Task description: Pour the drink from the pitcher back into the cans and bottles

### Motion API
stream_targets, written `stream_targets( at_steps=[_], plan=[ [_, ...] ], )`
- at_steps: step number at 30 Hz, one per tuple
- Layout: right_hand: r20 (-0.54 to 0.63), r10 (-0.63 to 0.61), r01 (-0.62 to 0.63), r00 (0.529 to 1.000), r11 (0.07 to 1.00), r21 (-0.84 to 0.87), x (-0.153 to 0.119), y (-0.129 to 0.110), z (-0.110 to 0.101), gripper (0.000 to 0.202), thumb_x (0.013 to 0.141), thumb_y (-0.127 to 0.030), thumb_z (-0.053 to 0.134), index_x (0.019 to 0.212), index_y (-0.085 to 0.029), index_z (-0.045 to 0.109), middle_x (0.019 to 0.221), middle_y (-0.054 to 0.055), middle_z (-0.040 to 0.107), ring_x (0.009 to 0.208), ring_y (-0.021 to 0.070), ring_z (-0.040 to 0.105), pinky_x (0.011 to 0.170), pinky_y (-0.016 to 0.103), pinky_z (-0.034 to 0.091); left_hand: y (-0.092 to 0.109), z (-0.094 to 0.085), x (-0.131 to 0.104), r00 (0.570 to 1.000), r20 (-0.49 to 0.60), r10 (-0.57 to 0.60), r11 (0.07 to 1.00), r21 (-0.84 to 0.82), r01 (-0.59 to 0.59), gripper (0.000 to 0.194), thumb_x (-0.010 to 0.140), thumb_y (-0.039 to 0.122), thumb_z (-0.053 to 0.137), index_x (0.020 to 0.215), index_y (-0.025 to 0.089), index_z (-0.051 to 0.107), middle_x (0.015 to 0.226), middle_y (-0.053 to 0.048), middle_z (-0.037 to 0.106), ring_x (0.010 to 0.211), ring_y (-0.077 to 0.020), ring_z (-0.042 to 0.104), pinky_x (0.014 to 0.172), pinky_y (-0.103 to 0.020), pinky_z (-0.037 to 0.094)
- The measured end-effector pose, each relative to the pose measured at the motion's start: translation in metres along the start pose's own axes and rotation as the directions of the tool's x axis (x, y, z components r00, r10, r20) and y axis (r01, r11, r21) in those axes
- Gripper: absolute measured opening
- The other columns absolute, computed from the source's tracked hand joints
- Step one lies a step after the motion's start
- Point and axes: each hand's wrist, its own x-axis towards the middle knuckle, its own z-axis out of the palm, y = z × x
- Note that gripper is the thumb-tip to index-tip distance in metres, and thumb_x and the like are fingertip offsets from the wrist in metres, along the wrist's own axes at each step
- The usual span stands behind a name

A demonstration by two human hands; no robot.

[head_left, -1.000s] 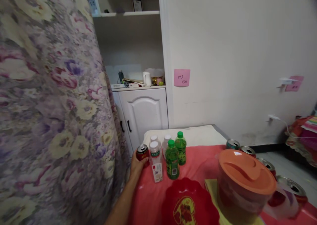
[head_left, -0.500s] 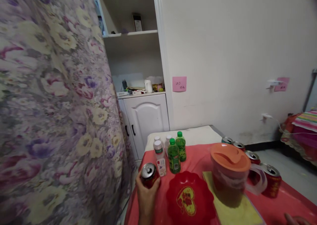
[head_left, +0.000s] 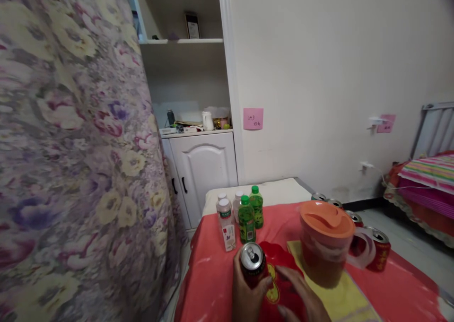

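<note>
My left hand (head_left: 248,296) is wrapped round a dark drinks can (head_left: 252,264) with a silver top, held up over the left side of a red scalloped plate (head_left: 271,250). To the right of the can, my right hand (head_left: 301,298) reaches over the same plate with its fingers apart and nothing in them. Yellow printing shows on the plate between the two hands. Just behind the can stand a green bottle (head_left: 247,220) and a clear bottle with a white cap (head_left: 227,227), both upright.
An orange-lidded pitcher (head_left: 326,246) stands on a yellow cloth (head_left: 349,293) at the right. Several cans, among them a red can (head_left: 381,251), stand in a row beyond it. Another green bottle (head_left: 256,206) is behind. A floral curtain (head_left: 81,170) hangs at the left.
My left hand has carried the can rightward from the table's left edge to over the plate. My right hand has come in from the lower right corner towards it. The view has turned slightly right.
</note>
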Motion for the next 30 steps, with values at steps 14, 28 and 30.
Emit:
stream_targets(
  at_steps=[14, 28, 30],
  plan=[
    [-0.038, -0.087, 0.087, 0.995, 0.996, -0.003, -0.005, 0.027, 0.015, 0.069, 0.087, -0.030, 0.062, 0.152, -0.031, 0.037, 0.156, 0.008, 0.046, 0.143, 0.0311, 0.042, 0.114, 0.048, 0.041, -0.018, -0.008, -0.005, 0.954, 0.288, 0.080, 0.993, -0.106, -0.051, 0.071, 0.073, 0.025, 0.074, 0.139, 0.021, 0.047, 0.148, -0.016, 0.054, 0.140, -0.0341, 0.047, 0.116, -0.047, 0.039],
    [-0.079, -0.002, 0.009, 0.997, 0.996, 0.083, -0.012, 0.025, 0.022, 0.063, 0.086, -0.036, 0.064, 0.147, -0.030, 0.047, 0.148, 0.008, 0.055, 0.135, 0.0294, 0.052, 0.111, 0.043, 0.045, 0.007, -0.016, -0.004, 0.965, 0.249, 0.083, 0.994, 0.051, -0.098, 0.071, 0.053, 0.018, 0.085, 0.122, 0.023, 0.069, 0.137, -0.014, 0.065, 0.135, -0.0416, 0.050, 0.117, -0.056, 0.035],
    [-0.077, -0.018, 0.022, 0.997, 0.999, 0.049, -0.011, 0.021, 0.019, 0.063, 0.087, -0.036, 0.064, 0.147, -0.030, 0.047, 0.147, 0.008, 0.057, 0.135, 0.0289, 0.053, 0.110, 0.041, 0.047, -0.001, -0.017, -0.002, 0.963, 0.258, 0.078, 0.991, 0.085, -0.103, 0.071, 0.057, 0.027, 0.085, 0.125, 0.022, 0.067, 0.140, -0.016, 0.062, 0.137, -0.0417, 0.048, 0.118, -0.056, 0.034]
  ],
)
